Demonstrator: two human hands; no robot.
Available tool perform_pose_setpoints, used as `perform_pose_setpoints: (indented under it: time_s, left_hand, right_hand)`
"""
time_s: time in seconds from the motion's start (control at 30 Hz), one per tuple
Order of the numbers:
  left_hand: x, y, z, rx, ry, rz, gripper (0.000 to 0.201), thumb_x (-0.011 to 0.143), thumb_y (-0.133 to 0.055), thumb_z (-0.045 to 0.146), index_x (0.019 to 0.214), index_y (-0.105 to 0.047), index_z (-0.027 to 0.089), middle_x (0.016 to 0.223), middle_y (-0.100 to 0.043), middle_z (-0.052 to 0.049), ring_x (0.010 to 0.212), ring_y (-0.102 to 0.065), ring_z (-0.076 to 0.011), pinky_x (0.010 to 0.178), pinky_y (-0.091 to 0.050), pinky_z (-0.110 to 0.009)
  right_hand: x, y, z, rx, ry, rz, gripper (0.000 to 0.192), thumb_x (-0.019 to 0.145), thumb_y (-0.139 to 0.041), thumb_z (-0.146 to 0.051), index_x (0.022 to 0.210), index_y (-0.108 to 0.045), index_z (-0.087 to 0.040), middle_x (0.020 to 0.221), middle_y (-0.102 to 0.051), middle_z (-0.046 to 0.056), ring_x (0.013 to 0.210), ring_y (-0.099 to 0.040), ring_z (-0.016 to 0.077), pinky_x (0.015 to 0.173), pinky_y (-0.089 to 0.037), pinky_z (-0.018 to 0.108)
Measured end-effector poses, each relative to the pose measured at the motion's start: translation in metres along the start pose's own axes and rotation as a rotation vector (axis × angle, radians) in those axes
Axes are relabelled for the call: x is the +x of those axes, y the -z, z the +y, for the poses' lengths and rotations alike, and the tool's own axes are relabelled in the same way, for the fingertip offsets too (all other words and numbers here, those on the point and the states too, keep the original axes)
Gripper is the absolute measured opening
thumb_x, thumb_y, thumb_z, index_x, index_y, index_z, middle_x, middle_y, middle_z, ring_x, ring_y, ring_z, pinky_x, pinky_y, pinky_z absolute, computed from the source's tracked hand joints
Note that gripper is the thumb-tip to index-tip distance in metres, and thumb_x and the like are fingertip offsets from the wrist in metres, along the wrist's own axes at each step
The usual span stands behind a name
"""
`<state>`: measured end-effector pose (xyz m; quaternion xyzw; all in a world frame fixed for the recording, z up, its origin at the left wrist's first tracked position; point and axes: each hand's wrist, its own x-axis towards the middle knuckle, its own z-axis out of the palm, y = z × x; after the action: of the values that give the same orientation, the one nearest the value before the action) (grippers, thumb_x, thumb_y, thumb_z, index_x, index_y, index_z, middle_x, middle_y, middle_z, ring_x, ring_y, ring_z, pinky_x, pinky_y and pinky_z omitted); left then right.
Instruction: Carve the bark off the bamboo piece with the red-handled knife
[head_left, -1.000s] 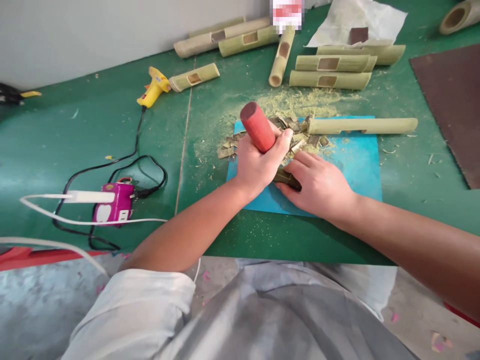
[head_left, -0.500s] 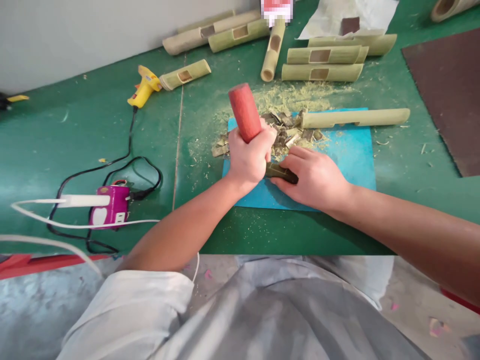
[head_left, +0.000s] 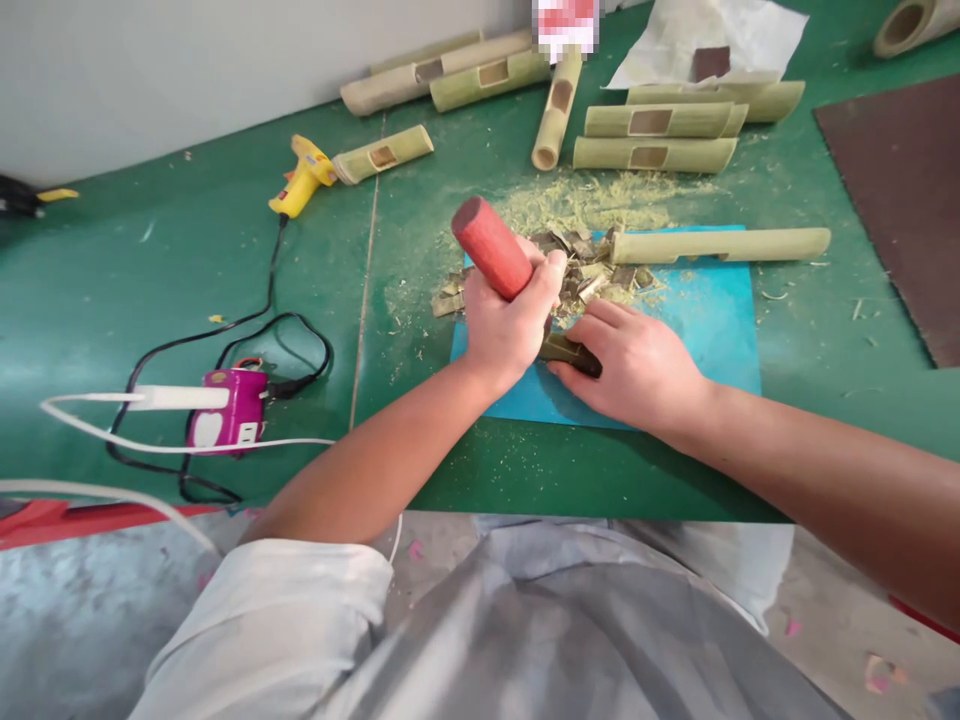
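Observation:
My left hand (head_left: 508, 325) is closed around the thick red cylindrical handle (head_left: 491, 245) of a tool. The handle leans up and to the left, and its working end is hidden below my fist. Close beside it, my right hand (head_left: 637, 362) grips a short dark green-brown bamboo piece (head_left: 570, 354) with pale lines on it. The piece lies low over a blue mat (head_left: 720, 330), its left end by the underside of my left fist. Just beyond my hands is a heap of bamboo chips (head_left: 589, 270). A pale bamboo tube (head_left: 757, 244) rests along the mat's far edge.
Bamboo tubes with cut windows (head_left: 652, 155) lie at the back, with a white paper sheet (head_left: 712, 40) behind. To the left are a yellow glue gun (head_left: 304, 180), its black cord and a purple power adapter (head_left: 244, 400). A dark brown sheet (head_left: 900, 190) covers the right side.
The red handle has tipped further to the left as my left hand turned. My right hand keeps its hold on the bamboo piece. The whole view has shifted slightly.

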<state>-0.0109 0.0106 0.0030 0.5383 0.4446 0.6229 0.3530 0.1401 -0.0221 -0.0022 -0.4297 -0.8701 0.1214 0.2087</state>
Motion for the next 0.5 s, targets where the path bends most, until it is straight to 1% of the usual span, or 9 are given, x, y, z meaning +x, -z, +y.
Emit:
perform_pose_setpoints:
  time_s: [0.13, 0.23, 0.37, 0.5]
  left_hand:
    - [-0.0014, 0.0011, -0.0005, 0.010, -0.007, 0.022, 0.048, 0.086, -0.077, 0.047, 0.055, -0.053, 0.020, 0.054, -0.051, 0.004, 0.050, -0.047, -0.0079, 0.054, -0.042, -0.028]
    - [-0.0011, 0.0013, -0.0021, 0.029, -0.024, 0.035, 0.048, 0.087, -0.077, 0.049, 0.056, -0.053, 0.021, 0.055, -0.052, 0.003, 0.050, -0.047, -0.0088, 0.055, -0.043, -0.030]
    - [-0.0007, 0.0016, -0.0029, 0.057, -0.043, 0.003, 0.047, 0.089, -0.074, 0.048, 0.056, -0.053, 0.021, 0.055, -0.051, 0.003, 0.050, -0.045, -0.0091, 0.055, -0.043, -0.030]
    - [-0.0015, 0.0035, -0.0031, 0.105, -0.110, -0.033, 0.042, 0.088, -0.074, 0.046, 0.059, -0.054, 0.022, 0.059, -0.052, 0.003, 0.057, -0.049, -0.0110, 0.062, -0.046, -0.030]
  right_hand:
    - [-0.0001, -0.0009, -0.0009, 0.014, 0.004, 0.004, 0.013, 0.088, -0.064, -0.029, 0.082, -0.062, -0.017, 0.085, -0.062, 0.008, 0.073, -0.051, 0.0195, 0.065, -0.038, 0.032]
    - [-0.0003, -0.0015, -0.0012, 0.010, -0.002, 0.005, 0.013, 0.088, -0.064, -0.029, 0.082, -0.062, -0.018, 0.086, -0.062, 0.009, 0.074, -0.052, 0.0199, 0.065, -0.039, 0.032]
    - [-0.0005, -0.0014, -0.0011, 0.003, -0.003, 0.001, 0.015, 0.088, -0.065, -0.030, 0.082, -0.063, -0.017, 0.086, -0.063, 0.009, 0.074, -0.052, 0.0197, 0.065, -0.038, 0.032]
    - [-0.0007, -0.0014, -0.0010, 0.006, -0.002, 0.014, 0.013, 0.087, -0.065, -0.029, 0.083, -0.064, -0.016, 0.085, -0.062, 0.008, 0.072, -0.051, 0.0189, 0.064, -0.037, 0.032]
